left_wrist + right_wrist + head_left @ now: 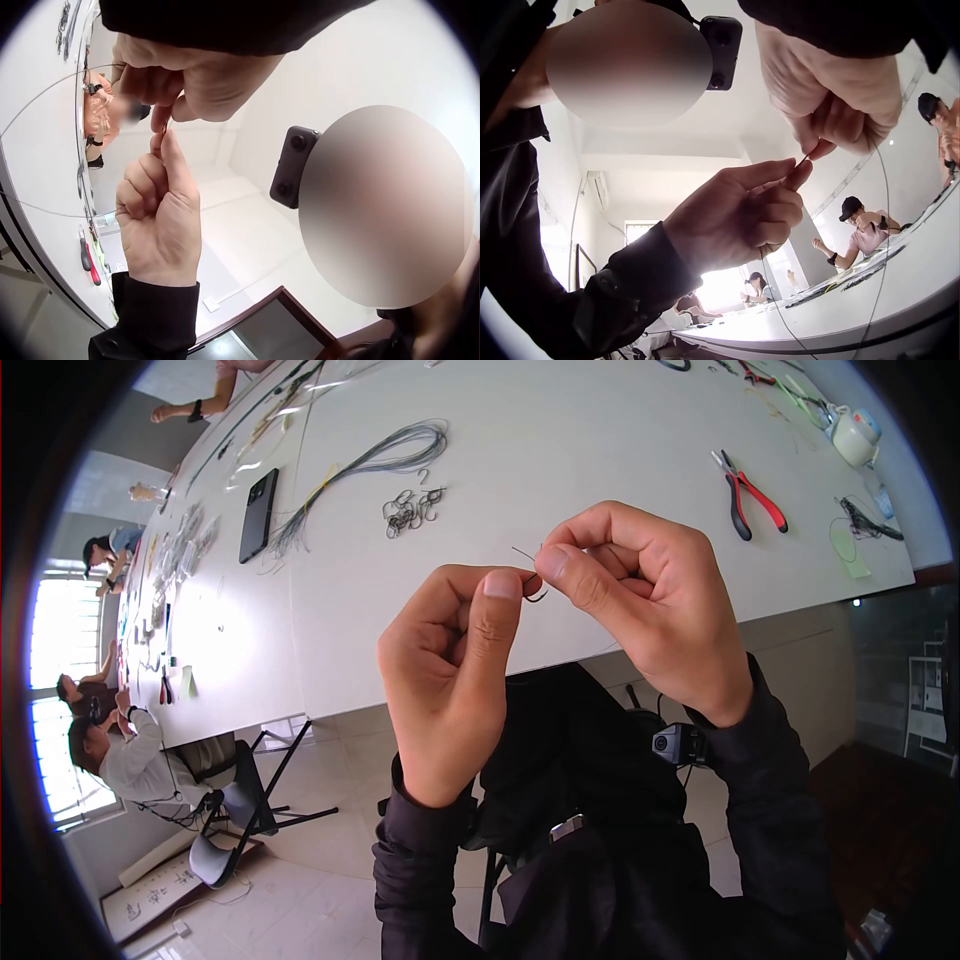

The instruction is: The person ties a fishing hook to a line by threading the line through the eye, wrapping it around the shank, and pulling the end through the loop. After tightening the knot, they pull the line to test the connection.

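Note:
Above the near edge of the white table (580, 450), both hands meet fingertip to fingertip. My left hand (445, 660) pinches a small dark fish hook (538, 599) between thumb and index finger; its bend shows past the thumb tip. The right hand (655, 595) pinches a thin line at the hook, and a short end of that line (521, 551) sticks out beyond the fingers. Both wrist views show the thin grey line (887, 202) hanging in a wide loop between the hands. Fingers hide where hook and line meet.
Beyond the hands lie a pile of hooks (408, 513), a bundle of grey lines (400, 445) and a black phone (259, 515). Red-handled pliers (752, 498) rest at the right, a dark tangle (868, 520) farther over. Other people sit along the table; a folding chair (235, 830) stands left.

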Available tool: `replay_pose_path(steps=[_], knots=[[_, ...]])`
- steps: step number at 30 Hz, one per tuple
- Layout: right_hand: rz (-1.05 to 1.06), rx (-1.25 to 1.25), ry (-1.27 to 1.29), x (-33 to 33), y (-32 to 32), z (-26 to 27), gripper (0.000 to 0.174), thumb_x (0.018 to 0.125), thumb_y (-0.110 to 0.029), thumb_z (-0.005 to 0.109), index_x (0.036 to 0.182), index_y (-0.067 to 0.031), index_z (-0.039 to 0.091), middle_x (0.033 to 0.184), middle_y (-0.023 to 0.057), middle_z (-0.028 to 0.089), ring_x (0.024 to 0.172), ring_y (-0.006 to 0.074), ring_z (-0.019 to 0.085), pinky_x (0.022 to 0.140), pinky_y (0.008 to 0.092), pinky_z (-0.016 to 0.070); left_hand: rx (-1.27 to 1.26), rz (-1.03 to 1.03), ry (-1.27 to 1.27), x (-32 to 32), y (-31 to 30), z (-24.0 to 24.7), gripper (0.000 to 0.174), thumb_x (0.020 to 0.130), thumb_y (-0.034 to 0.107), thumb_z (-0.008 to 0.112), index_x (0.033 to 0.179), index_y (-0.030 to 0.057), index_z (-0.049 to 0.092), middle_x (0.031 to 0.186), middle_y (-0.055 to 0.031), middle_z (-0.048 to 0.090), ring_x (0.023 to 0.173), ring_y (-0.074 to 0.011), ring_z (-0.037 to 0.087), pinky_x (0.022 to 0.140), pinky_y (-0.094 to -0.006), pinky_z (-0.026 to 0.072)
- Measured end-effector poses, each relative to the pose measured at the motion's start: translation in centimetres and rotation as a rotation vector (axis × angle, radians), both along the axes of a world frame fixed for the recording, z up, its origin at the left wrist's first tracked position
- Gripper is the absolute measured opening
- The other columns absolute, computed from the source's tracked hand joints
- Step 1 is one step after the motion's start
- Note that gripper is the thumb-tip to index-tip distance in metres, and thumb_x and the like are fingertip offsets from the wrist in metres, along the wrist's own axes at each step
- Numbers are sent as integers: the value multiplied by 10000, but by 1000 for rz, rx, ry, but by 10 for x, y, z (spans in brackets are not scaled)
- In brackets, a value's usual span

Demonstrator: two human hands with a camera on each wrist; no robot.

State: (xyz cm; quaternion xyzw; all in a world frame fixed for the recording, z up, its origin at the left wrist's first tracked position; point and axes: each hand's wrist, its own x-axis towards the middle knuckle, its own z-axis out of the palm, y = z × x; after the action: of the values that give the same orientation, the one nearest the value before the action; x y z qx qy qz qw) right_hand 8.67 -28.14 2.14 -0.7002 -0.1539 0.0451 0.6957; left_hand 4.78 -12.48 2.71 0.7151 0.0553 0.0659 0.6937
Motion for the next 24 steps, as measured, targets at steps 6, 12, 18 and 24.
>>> replay_pose_path(steps=[6,12,18,24], knots=[[1,22,3,0,1,-3,180,963,-142,656,923,34,655,597,-57,499,523,-9,351,469,195,272,71,-33,-19,0,2,3,130,964,101,657,934,-25,671,592,118,378,551,20,276,497,-202,193],[25,-6,46,-1,-2,0,182,958,-156,648,910,20,649,583,-79,442,517,-14,319,463,200,241,76,2,-36,0,2,0,133,953,103,678,908,-20,656,582,118,379,535,24,274,494,-198,181],[14,36,69,0,-3,3,167,945,-150,650,908,14,647,587,-90,435,520,-20,313,464,198,234,66,25,-54,0,-1,-2,142,958,108,676,903,-19,647,592,114,402,540,27,282,494,-194,181],[8,57,76,0,-3,0,177,945,-157,652,924,19,659,613,-80,472,533,-19,326,472,188,248,56,26,-60,-1,2,-1,145,959,114,677,907,-18,646,595,115,401,542,26,285,499,-188,186]])
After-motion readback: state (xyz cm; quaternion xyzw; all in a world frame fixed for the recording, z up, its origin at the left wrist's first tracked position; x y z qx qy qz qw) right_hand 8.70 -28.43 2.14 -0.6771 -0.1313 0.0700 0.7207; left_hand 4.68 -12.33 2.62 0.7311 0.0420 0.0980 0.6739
